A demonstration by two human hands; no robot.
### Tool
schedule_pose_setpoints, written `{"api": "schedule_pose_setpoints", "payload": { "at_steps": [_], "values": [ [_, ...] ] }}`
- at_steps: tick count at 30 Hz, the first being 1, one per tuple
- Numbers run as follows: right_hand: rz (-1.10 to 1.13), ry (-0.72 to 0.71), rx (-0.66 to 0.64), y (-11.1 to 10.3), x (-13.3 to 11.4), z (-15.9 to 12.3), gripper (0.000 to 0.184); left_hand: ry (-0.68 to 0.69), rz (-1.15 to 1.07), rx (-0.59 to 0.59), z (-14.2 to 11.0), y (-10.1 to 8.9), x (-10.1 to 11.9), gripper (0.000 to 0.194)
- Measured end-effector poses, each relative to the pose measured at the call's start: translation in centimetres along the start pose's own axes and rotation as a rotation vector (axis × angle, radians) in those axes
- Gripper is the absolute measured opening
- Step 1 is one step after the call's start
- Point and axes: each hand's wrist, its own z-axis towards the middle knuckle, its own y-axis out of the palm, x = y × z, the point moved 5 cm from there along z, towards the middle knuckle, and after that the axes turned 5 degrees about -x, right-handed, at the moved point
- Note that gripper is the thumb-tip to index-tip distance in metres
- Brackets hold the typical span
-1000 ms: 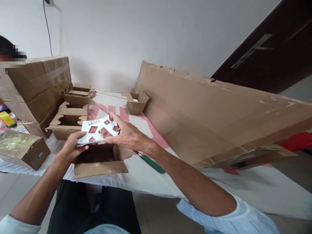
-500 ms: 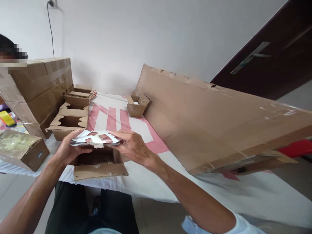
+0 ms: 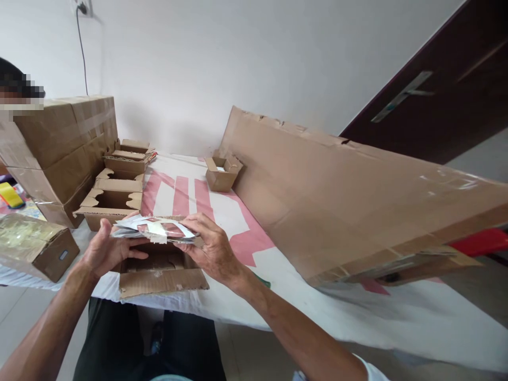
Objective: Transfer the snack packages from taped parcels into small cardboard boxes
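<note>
Both my hands hold a flat white packet with red-brown squares, lying nearly level just above an open small cardboard box at the table's near edge. My left hand grips the packet's left end, thumb on top. At the packet's right end my right hand has its fingers curled over the edge. The box's front flap is folded outward toward me and its inside looks dark.
Several open small boxes line the left, beside a large taped carton. Another small box stands farther back. A big flattened cardboard sheet leans over the right side. A person's head shows at far left. A plastic-wrapped box sits near left.
The packet has been tipped from facing me to lying flat and brought down closer to the open box. My right hand has shifted lower, now covering most of the green-handled tool.
</note>
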Motion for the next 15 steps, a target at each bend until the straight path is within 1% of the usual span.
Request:
{"api": "schedule_pose_setpoints", "payload": {
  "at_steps": [4, 8, 12, 15],
  "values": [
    [-0.010, 0.020, -0.003, 0.5, -0.7, 0.1, 0.026, 0.065, -0.002, -0.017, 0.0, 0.2, 0.5, 0.112],
    [-0.037, 0.019, -0.012, 0.9, -1.1, 0.3, 0.032, 0.101, 0.013, -0.036, 0.0, 0.7, 0.8, 0.117],
    [-0.073, 0.002, 0.003, 0.9, -1.5, 0.3, 0.033, 0.141, 0.030, -0.025, -0.1, 0.8, 1.0, 0.122],
    [-0.090, 0.004, 0.002, 0.9, -2.0, 0.3, 0.031, 0.142, 0.038, -0.079, 0.0, 0.8, 1.0, 0.129]
  ]
}}
